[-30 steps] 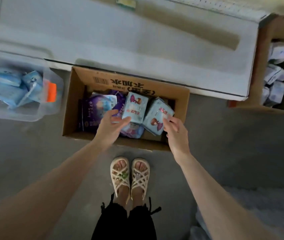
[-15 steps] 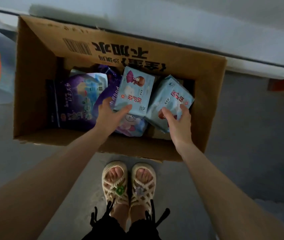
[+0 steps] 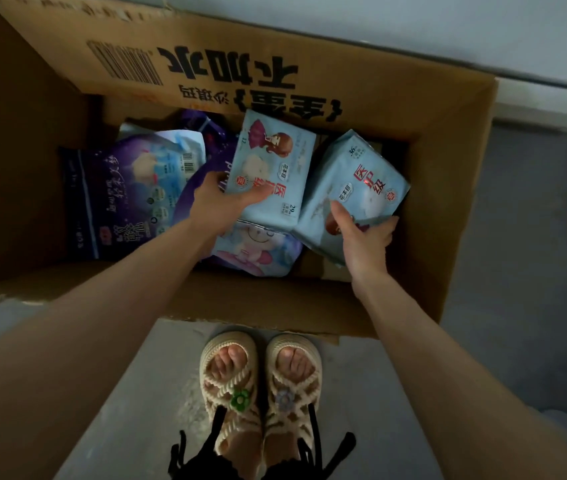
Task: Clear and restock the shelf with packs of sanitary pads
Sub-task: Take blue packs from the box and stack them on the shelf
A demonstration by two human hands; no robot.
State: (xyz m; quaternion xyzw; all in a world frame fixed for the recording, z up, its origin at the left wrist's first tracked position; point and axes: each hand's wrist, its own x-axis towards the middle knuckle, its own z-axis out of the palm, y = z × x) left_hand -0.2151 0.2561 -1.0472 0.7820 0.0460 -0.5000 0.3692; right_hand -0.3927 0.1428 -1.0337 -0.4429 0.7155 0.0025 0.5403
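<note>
An open brown cardboard box with black printed characters sat on the grey floor, just beyond a person's cream woven sandals. Inside it, a dark purple pack of pads lay at the left and a pastel pack with a cartoon face near the middle. The left hand gripped the near edge of a light blue pack showing a cartoon girl. The right hand gripped the near corner of a second light blue pack with red characters, at the right.

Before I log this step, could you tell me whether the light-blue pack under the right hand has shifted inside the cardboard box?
No. The light-blue pack still lies by the right wall of the cardboard box; only the camera came closer.
</note>
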